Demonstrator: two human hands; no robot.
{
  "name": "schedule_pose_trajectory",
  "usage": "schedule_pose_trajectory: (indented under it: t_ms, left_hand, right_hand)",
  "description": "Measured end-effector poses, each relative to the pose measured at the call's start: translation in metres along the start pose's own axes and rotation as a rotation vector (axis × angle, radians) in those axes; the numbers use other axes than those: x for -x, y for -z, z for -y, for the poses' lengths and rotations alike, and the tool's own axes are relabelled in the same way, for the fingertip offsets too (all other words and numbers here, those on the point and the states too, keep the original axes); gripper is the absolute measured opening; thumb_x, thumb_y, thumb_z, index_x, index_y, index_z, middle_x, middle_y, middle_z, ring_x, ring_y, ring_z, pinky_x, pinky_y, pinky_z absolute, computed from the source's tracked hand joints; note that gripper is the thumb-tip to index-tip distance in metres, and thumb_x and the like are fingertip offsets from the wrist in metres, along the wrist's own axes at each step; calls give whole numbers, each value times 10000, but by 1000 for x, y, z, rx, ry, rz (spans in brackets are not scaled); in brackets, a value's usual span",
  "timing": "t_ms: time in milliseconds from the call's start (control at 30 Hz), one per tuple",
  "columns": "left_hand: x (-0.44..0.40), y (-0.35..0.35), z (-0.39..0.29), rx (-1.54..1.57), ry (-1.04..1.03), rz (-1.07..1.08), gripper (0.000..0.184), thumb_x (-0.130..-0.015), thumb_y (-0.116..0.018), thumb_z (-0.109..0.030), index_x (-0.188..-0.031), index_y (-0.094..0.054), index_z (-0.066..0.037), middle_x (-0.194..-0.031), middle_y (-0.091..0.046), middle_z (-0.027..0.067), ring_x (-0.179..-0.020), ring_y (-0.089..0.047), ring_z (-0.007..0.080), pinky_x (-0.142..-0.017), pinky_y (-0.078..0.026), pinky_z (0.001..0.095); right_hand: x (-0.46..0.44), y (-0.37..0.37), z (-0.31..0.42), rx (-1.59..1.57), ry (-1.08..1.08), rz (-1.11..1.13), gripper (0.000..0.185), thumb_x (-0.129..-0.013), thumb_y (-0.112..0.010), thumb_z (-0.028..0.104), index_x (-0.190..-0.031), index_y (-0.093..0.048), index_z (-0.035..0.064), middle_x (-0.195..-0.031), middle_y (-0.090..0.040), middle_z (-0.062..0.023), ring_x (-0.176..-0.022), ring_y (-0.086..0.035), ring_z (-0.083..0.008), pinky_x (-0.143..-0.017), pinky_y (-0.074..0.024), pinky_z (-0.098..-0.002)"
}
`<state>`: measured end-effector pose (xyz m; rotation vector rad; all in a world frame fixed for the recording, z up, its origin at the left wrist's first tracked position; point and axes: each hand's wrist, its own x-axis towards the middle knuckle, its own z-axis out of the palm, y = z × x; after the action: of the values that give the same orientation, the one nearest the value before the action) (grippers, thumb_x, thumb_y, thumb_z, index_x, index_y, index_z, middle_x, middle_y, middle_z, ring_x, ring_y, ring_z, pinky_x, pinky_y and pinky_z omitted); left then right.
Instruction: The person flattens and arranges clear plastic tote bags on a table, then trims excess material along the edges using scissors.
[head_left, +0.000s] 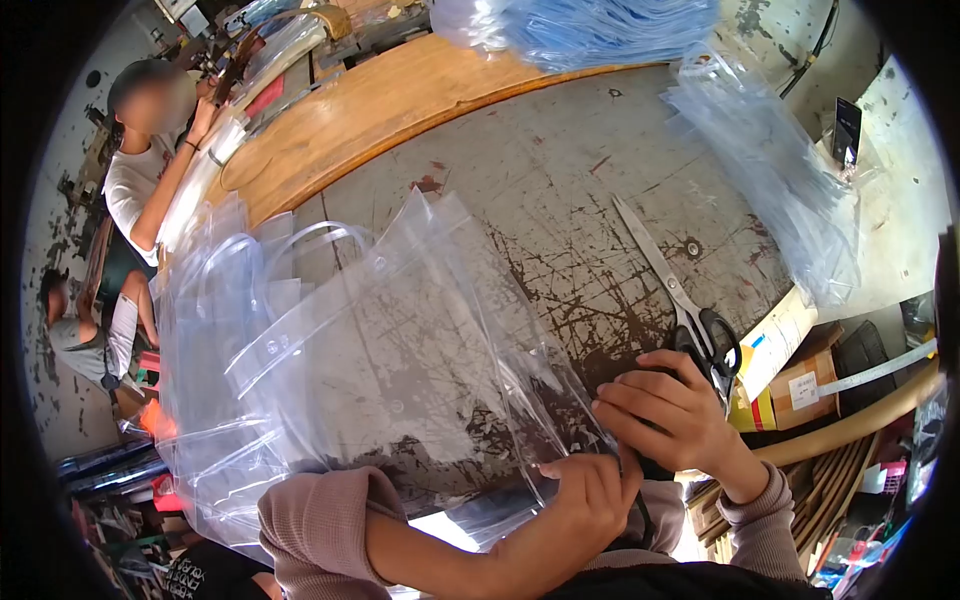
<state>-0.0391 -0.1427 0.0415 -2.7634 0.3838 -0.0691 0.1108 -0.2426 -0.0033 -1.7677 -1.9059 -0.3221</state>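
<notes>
A clear plastic bag (400,330) lies spread over the scratched grey tabletop (590,240), its right side bunched into folds. My left hand (590,495) is closed on the bag's lower right edge. Just above and to the right, my right hand (670,415) has bent fingers close to that same edge; what they hold, if anything, is hidden. Black-handled scissors (680,295) rest beyond my right hand, blades pointing away. More clear bags with looped handles (225,290) are heaped at the left.
A curved wooden board (380,110) crosses the far side. Blue-tinted plastic (610,30) is piled behind it, and more clear bags (770,170) lie at the right near a phone (846,132). Boxes (800,385) stand at right. Two people are at the left.
</notes>
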Motion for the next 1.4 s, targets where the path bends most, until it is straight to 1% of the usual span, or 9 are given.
schedule_pose_trajectory:
  t_ms: [400,500,567,667,767,1000,1167,1233,1400]
  left_hand:
    - [-8,-21,25,320,-111,-10,201,-747,-558,-209,-914,-560,-97,-683,-458,-15,-617,-455,112,-551,-341,255]
    - [-4,-36,38,310,-241,-37,249,-765,-563,-241,-965,-577,-93,-744,-511,4,-692,-508,139,-644,-421,294]
    - [-1,-49,48,395,-218,-327,277,-795,-554,-250,-1023,-604,-100,-899,-579,41,-877,-572,188,-822,-460,373]
    - [15,-64,38,436,-110,-278,287,-826,-541,-243,-1063,-621,-102,-1055,-582,70,-1053,-554,226,-950,-413,443]
    - [17,-67,35,474,-85,-273,286,-834,-540,-231,-1069,-630,-95,-1096,-569,71,-1110,-528,222,-939,-416,463]
    - [18,-70,32,447,-138,-314,307,-823,-553,-208,-1096,-622,-85,-1124,-545,41,-1076,-537,205,-955,-404,482]
    - [20,-74,28,466,-150,-341,333,-809,-552,-203,-1119,-612,-96,-1105,-543,39,-1030,-545,183,-948,-404,486]
    - [20,-73,30,466,-162,-328,338,-813,-546,-202,-1129,-606,-98,-1117,-545,48,-1030,-546,183,-944,-405,480]
    - [17,-73,34,479,-124,-366,366,-824,-547,-241,-1160,-587,-100,-1159,-545,89,-1028,-545,207,-910,-433,424]
  right_hand:
    - [0,0,-8,80,126,71,167,-700,-588,154,-841,-617,70,-940,-621,-42,-906,-587,-160,-793,-476,-293]
    - [2,0,-9,121,109,76,173,-694,-570,141,-838,-602,50,-951,-618,-54,-913,-588,-175,-744,-469,-281]
    - [2,-1,-10,49,90,65,178,-689,-570,139,-836,-588,41,-956,-612,-66,-910,-588,-185,-697,-458,-278]
    - [0,-4,-11,-22,51,50,197,-671,-588,129,-840,-582,28,-944,-604,-81,-896,-587,-190,-666,-453,-275]
    - [-3,-6,-7,-108,-32,46,210,-644,-604,102,-830,-574,10,-898,-589,-84,-841,-579,-196,-641,-450,-273]
    - [-38,-3,-25,-8,-246,125,220,-642,-589,53,-845,-539,-12,-835,-559,-104,-754,-557,-232,-629,-460,-288]
    - [-83,-6,-66,376,-151,-158,151,-674,-558,14,-815,-514,-12,-774,-523,-126,-783,-568,-288,-632,-474,-348]
    - [-103,13,-81,240,-196,-54,134,-769,-589,53,-860,-505,4,-826,-528,-127,-747,-549,-322,-616,-461,-387]
    - [-62,23,-43,-38,-233,184,202,-747,-631,47,-920,-535,8,-935,-549,-121,-836,-553,-329,-707,-470,-392]
